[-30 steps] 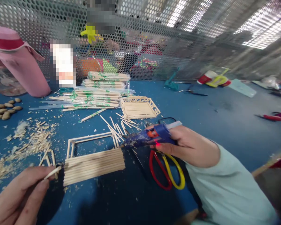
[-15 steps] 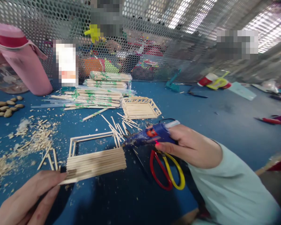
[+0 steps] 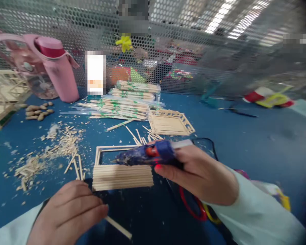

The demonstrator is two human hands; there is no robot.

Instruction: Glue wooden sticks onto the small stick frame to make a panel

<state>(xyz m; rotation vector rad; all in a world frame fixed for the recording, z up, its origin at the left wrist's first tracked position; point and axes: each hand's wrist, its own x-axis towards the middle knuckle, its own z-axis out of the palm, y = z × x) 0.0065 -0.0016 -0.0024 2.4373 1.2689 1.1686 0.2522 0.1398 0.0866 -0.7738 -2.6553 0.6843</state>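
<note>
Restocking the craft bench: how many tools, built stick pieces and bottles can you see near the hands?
Glue gun, in the right hand: 1
Scissors: 1
Built stick pieces: panel, tray: 2
Pink bottle: 1
Loose stick, in the left hand: 1
Total: 6

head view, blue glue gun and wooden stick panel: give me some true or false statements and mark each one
1. The right hand holds a blue glue gun with an orange trigger. True.
2. The glue gun's nozzle points to the right. False: it points left, over the flat panel of pale wooden sticks.
3. The left hand holds a thin wooden stick. True.
4. The pink water bottle lies on its side. False: it stands upright.
</note>
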